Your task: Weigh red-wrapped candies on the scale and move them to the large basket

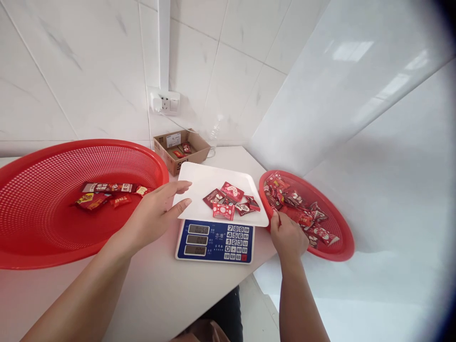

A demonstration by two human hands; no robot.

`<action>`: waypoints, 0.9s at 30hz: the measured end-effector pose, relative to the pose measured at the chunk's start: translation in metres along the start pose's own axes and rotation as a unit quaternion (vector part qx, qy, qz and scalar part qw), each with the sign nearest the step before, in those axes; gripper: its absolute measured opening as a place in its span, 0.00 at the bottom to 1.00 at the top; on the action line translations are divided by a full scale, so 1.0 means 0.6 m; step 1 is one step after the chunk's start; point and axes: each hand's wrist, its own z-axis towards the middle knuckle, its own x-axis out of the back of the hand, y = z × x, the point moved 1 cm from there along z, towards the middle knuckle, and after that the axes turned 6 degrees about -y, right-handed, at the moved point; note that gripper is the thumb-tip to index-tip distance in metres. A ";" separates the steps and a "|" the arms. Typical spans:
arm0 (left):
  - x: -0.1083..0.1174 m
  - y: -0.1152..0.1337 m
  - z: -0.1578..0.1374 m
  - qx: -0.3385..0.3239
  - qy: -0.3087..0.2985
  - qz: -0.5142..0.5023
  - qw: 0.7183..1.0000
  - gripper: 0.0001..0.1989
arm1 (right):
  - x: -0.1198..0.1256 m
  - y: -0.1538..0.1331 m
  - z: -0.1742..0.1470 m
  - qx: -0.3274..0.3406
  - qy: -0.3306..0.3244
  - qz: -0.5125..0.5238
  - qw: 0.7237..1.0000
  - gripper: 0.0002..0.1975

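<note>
My left hand (155, 213) is open, its fingers stretched toward the left edge of the scale's white pan (195, 190), with nothing in it. On the pan's right half lie several small red and dark-red snack packets (223, 211). Below it is the blue panel of the digital scale (214, 241), whose top display appears to read 0.050. My right hand (288, 235) is closed on the near-left rim of a red plastic basket (335, 247), which sits right of the scale. This basket holds many similar packets (297, 209).
A larger red mesh basket (46, 175) at left holds several packets (94, 201). Behind the pan stands an open cardboard box (167, 156) with a few packets inside. A clear bottle (215, 130), a cable and a wall socket (166, 103) are at the back. The white table (149, 294) ends at front right.
</note>
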 end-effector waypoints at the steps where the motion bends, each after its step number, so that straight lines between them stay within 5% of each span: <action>1: 0.000 0.000 -0.001 -0.001 0.000 0.000 1.000 0.21 | 0.000 0.000 0.000 0.000 0.000 0.000 1.000 0.17; 27: 0.000 0.001 -0.001 0.008 -0.012 0.007 1.000 0.21 | 0.001 0.000 0.000 0.006 -0.002 -0.005 1.000 0.17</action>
